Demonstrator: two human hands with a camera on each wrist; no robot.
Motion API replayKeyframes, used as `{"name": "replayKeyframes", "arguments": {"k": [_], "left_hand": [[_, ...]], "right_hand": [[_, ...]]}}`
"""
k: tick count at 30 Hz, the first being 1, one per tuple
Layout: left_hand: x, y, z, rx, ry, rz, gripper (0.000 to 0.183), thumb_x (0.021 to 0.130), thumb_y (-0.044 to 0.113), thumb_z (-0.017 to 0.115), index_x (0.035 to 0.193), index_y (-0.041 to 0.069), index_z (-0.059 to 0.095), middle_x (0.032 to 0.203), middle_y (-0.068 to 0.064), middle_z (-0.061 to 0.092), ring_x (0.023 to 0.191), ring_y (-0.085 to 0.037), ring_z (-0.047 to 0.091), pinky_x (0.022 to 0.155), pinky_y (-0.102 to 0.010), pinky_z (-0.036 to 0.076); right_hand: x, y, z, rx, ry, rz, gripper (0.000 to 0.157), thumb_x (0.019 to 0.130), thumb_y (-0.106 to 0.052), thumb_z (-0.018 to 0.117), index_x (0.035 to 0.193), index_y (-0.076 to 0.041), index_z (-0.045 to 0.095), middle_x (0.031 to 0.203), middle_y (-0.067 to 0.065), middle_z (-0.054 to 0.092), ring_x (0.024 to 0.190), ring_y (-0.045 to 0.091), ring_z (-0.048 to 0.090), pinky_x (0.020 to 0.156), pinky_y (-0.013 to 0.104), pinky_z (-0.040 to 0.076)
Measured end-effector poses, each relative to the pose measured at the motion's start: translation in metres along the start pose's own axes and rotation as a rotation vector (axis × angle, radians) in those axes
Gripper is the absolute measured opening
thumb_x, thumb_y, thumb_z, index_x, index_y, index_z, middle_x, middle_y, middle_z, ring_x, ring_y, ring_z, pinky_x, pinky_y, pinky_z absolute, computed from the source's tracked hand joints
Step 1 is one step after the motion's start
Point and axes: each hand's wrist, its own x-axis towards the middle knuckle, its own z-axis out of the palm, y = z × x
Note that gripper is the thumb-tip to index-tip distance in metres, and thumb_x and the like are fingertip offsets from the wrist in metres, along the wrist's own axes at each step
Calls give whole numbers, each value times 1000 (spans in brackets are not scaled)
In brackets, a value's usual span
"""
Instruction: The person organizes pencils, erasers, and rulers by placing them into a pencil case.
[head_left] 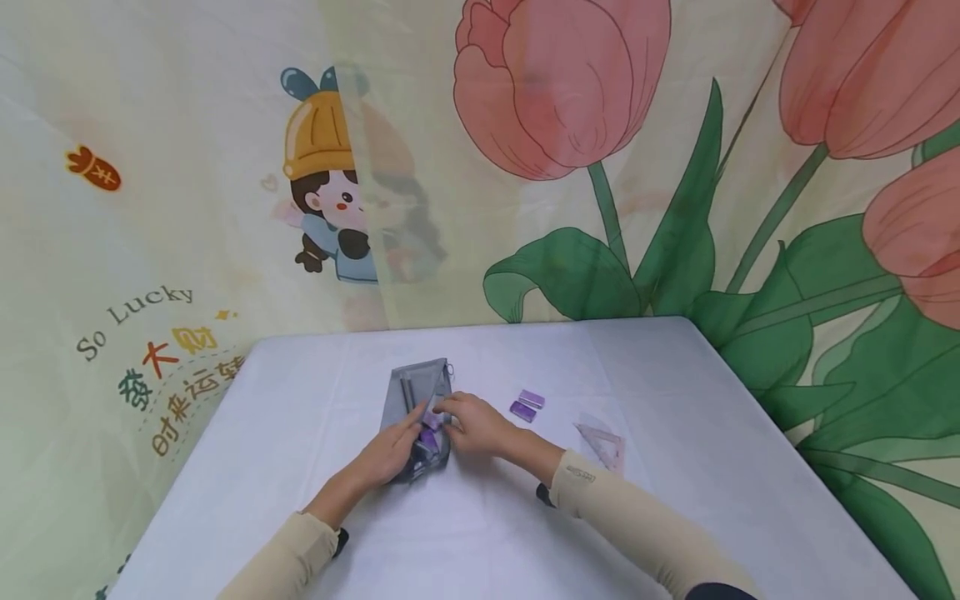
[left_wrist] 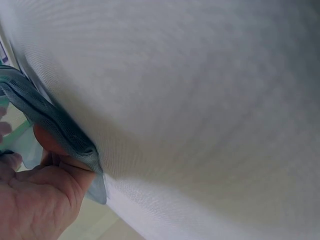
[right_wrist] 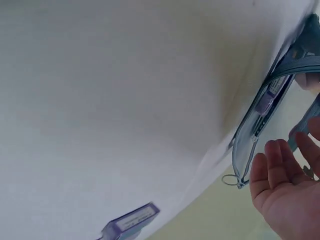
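Observation:
A grey see-through zip pouch (head_left: 417, 387) lies on the table with dark stick-like items and a purple item (head_left: 428, 439) showing inside it. My left hand (head_left: 388, 454) grips its near left side, and in the left wrist view a digit is tucked behind the zip edge (left_wrist: 55, 122). On the opposite side, my right hand (head_left: 480, 427) appears to pinch the other edge of the opening with thumb and index finger, its remaining fingers lying loose. Through the gap in the right wrist view, a purple labelled block (right_wrist: 267, 100) is visible inside. A small metal ring (right_wrist: 230, 180) hangs at the pouch's corner.
Two small purple blocks, one (head_left: 532, 399) just behind the other (head_left: 522, 411), lie right of the pouch. Farther right are clear triangular rulers (head_left: 603, 442), partly overlapping. White cloth covers the table (head_left: 300, 400), and a printed curtain (head_left: 420, 167) hangs behind its far edge.

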Motion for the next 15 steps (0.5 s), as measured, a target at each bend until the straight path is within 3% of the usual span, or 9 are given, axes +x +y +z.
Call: {"name": "replayKeyframes", "arguments": {"k": [4, 9, 15], "left_hand": [[1, 0, -1, -5, -1, 12, 50, 109, 27, 28, 158, 19, 25, 155, -19, 39, 142, -41, 38, 117, -57, 29], [0, 0, -1, -18, -16, 18, 50, 109, 27, 28, 158, 19, 24, 157, -17, 36, 144, -41, 35, 118, -59, 25], [0, -2, -1, -10, -20, 1, 50, 109, 29, 26, 159, 21, 23, 157, -17, 36, 143, -42, 35, 118, -60, 25]], "right_hand": [[-16, 2, -6, -144, -23, -50, 44, 97, -19, 59, 140, -14, 54, 146, 9, 52, 133, 25, 51, 107, 45, 46], [-33, 6, -7, -270, -71, -63, 65, 99, -49, 50, 155, -20, 35, 165, 11, 19, 147, 29, 32, 116, 51, 34], [-47, 9, -10, -278, -105, -26, 78, 95, -70, 34, 159, -28, 19, 168, 2, -10, 154, 31, 13, 122, 59, 17]]}}
